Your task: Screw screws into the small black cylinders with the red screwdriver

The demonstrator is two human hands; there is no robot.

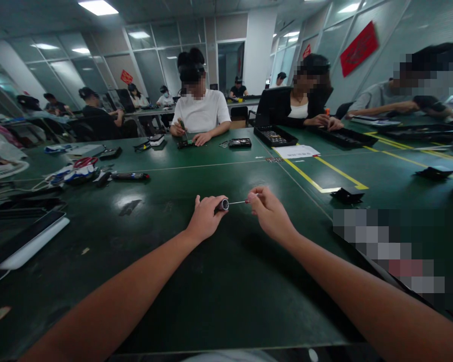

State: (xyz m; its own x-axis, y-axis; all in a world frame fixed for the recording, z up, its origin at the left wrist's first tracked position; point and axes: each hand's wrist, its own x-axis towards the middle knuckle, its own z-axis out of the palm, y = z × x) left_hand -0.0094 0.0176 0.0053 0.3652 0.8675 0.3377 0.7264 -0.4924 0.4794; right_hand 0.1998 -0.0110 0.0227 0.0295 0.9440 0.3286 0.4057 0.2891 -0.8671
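My left hand is closed round a small dark cylinder, whose round, pale-rimmed end faces right. My right hand pinches a thin screwdriver by its reddish handle. The metal shaft runs level to the left, and its tip meets or lies just in front of the cylinder's end; I cannot tell which. Both hands are above the middle of the green table. Fingers hide most of the cylinder and much of the handle.
A pen-shaped electric tool, red-handled pliers and a white-edged device lie to the left. Small black parts and black trays are on the right. Co-workers sit across the table, one in a white shirt.
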